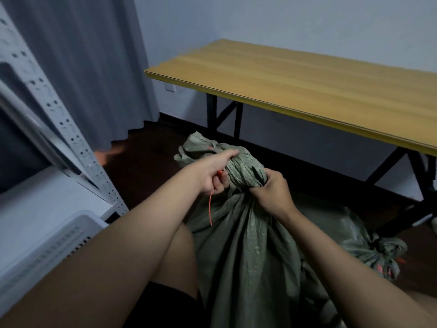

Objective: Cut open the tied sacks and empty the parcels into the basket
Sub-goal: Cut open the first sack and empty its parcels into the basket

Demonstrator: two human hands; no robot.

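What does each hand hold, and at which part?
Both hold the green sack at its bunched neck: left hand above, also gripping the red tie; right hand just below.

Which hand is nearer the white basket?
Left. The left hand grips the sack neck on the side toward the white basket; the right hand grips farther away.

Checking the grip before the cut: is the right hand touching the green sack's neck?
Touching. The head view shows the right hand with fingers curled into the bunched neck of the green sack.
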